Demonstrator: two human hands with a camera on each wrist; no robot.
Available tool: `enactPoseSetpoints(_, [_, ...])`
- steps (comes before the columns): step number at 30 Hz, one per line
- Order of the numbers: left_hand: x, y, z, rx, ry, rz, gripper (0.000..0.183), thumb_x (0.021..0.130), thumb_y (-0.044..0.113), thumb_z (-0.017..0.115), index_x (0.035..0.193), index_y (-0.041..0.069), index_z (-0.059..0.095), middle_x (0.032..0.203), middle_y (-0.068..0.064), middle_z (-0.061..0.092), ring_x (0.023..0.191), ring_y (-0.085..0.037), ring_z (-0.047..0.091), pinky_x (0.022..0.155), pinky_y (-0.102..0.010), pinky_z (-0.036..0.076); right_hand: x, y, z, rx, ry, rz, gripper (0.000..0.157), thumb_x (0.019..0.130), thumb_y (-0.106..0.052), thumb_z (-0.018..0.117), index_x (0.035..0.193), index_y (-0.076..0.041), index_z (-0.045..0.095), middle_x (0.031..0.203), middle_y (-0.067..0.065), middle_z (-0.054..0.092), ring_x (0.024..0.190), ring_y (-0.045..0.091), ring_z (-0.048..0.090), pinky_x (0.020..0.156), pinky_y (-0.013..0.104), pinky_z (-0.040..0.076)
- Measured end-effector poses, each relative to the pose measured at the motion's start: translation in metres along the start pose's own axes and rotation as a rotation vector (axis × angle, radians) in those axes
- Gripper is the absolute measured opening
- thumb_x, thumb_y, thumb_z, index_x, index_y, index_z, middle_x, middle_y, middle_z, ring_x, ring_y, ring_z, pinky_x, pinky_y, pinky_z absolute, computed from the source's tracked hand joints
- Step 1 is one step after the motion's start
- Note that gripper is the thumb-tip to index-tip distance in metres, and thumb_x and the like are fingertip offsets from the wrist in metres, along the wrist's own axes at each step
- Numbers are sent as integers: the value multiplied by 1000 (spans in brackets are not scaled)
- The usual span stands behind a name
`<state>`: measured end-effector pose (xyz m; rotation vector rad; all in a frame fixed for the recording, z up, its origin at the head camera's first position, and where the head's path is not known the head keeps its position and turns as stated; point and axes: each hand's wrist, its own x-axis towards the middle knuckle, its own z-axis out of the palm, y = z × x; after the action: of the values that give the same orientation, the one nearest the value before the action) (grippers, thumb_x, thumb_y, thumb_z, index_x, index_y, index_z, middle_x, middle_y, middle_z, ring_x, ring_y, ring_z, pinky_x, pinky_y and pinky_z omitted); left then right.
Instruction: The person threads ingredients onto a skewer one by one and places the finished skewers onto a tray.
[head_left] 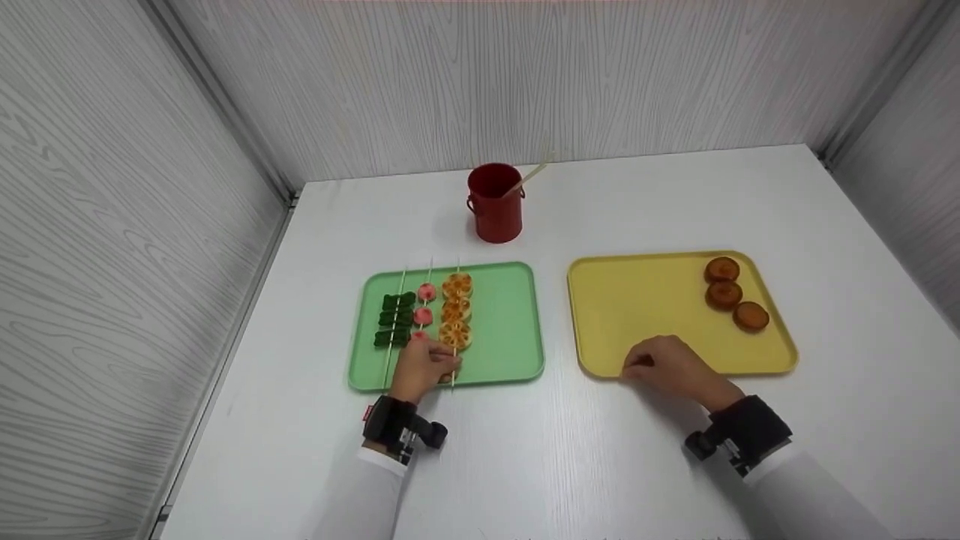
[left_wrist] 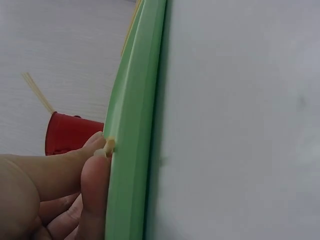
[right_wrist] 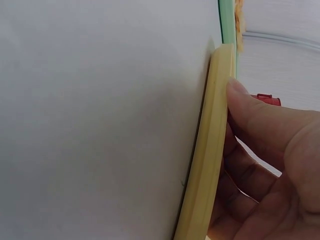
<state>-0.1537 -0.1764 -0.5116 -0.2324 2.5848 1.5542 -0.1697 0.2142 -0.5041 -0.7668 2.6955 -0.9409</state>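
Likely grasping step: left hand pinches lotus skewer; right hand curled at yellow tray, grip unclear. Lift would need steadiness.

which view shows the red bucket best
The head view, where the red bucket stands unobstructed. The left wrist view shows it partly hidden by the left hand and green tray; the right wrist view, only a piece beyond the right hand.

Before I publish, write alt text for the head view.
A person's left hand pinches a lotus-slice skewer on a green tray; the right hand touches a yellow tray holding three brown discs. A red bucket stands behind.
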Motion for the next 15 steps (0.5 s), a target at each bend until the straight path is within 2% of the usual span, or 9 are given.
enactPoseSetpoints(2, [0,0,0,73,-3,25,14,83,6,76,94,-3,73,84,-13,73,71,-17,68,63,-30,57,0,0,0,-3,2,3,5,85,-8,74,81,-10,75,79,-4,71,78,13,63,70,28,51])
enactPoseSetpoints(5, [-1,3,-1,212,7,97,14,83,10,77,92,0,76,83,-10,74,75,-20,69,67,-33,55,-1,-1,0,-3,5,16,4,85,-8,74,81,-10,75,80,-5,70,78,13,62,70,29,51])
enactPoseSetpoints(8, [-3,8,0,326,33,180,9,81,11,78,83,2,76,76,-7,72,70,-18,66,63,-34,53,-2,0,0,1,5,33,4,86,-10,74,82,-9,75,80,-5,70,78,12,61,70,29,51])
enactPoseSetpoints(10, [-4,12,2,387,54,205,13,79,10,80,71,4,72,65,-2,66,59,-14,58,53,-31,47,-2,0,1,-2,8,31,5,87,-11,73,83,-8,75,80,-4,70,78,13,62,71,30,52])
enactPoseSetpoints(12, [-6,16,3,442,73,215,26,78,9,81,59,7,62,56,4,54,53,-11,46,47,-27,37,-2,1,2,-3,11,25,6,87,-11,73,83,-7,75,80,-4,70,79,14,63,72,31,52])
enactPoseSetpoints(15, [-8,21,5,491,81,212,46,77,8,81,51,12,43,52,6,32,51,-11,31,46,-26,23,-2,2,2,-2,16,24,5,87,-10,73,83,-7,75,81,-4,70,79,15,63,72,31,53])
